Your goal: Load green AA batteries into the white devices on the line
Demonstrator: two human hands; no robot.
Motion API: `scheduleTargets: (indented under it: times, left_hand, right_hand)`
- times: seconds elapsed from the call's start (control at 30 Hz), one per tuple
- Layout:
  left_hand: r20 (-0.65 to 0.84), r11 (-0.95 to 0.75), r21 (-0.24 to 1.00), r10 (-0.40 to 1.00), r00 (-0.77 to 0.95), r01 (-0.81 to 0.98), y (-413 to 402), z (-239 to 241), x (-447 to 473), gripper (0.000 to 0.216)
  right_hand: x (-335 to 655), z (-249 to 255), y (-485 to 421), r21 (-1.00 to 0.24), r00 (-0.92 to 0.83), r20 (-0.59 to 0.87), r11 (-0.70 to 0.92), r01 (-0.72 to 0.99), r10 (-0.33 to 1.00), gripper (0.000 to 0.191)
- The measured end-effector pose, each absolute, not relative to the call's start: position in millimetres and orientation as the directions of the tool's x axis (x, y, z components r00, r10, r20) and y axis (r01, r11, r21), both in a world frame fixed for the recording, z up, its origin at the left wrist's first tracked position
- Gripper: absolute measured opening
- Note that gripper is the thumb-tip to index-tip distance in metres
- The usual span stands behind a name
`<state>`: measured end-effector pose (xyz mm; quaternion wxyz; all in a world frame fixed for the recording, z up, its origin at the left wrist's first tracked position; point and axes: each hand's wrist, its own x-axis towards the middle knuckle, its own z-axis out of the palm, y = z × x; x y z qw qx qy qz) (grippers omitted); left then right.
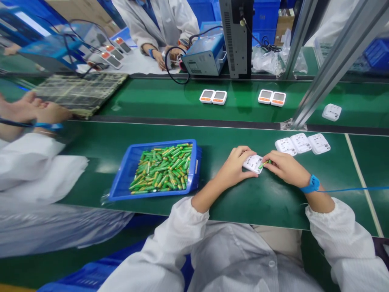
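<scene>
In the head view, the left hand (235,166) curls its fingers around the left edge of a small white plastic device (253,163), bracing it flat on the green surface (267,198), probably so it cannot slide. The right hand (284,167) pinches a green cylindrical battery (264,164) between thumb and forefinger, its tip touching the device's right end. The device lies back up, pale and rounded at the corners. A blue plastic tray (121,182) heaped with green-and-gold batteries sits to the left, within easy reach; three matching white units (300,143) lie farther right.
</scene>
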<state>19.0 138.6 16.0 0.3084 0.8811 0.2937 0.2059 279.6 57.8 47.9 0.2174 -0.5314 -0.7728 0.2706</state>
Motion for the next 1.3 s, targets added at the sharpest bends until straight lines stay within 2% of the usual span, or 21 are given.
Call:
scheduleTargets:
  times: [0.2,0.33,0.67,0.8,0.9,1.0,1.17,1.3]
  left_hand:
    - [0.211,-0.668,0.625,0.642,0.737,0.404,134.3,17.6,20.2,0.075]
    - [0.176,-0.642,0.626,0.67,0.721,0.443,133.0,14.0,22.9,0.075]
    - [0.126,-0.597,0.634,0.707,0.696,0.492,133.2,11.4,25.1,0.078]
    - [0.125,-0.591,0.639,0.711,0.692,0.492,132.8,10.8,24.9,0.077]
    - [0.128,-0.583,0.645,0.721,0.681,0.495,132.1,9.2,25.6,0.077]
    - [0.145,-0.57,0.65,0.742,0.655,0.502,130.7,7.1,26.5,0.077]
    - [0.172,-0.565,0.655,0.758,0.629,0.501,127.6,5.1,27.9,0.075]
    - [0.173,-0.554,0.652,0.774,0.61,0.518,125.8,6.3,30.3,0.073]
  right_hand:
    - [275.7,50.7,55.5,-0.621,-0.359,0.065,0.319,0.715,0.931,0.018]
    - [270.8,48.4,56.7,-0.615,-0.328,0.057,0.292,0.733,0.943,0.018]
    - [261.8,41.6,58.2,-0.659,-0.247,0.062,0.225,0.718,0.967,0.016]
    - [255.0,40.6,55.8,-0.716,-0.15,0.046,0.138,0.685,0.988,0.011]
    - [250.4,38.2,52.7,-0.772,-0.036,-0.018,0.009,0.636,0.999,0.021]
    - [247.9,34.3,50.7,-0.776,0.022,-0.054,-0.056,0.628,0.998,0.019]
    - [243.5,31.4,47.7,-0.686,-0.008,0.022,0.021,0.727,1.0,0.009]
    - [229.8,32.8,37.6,-0.471,-0.02,0.035,0.034,0.882,0.999,0.008]
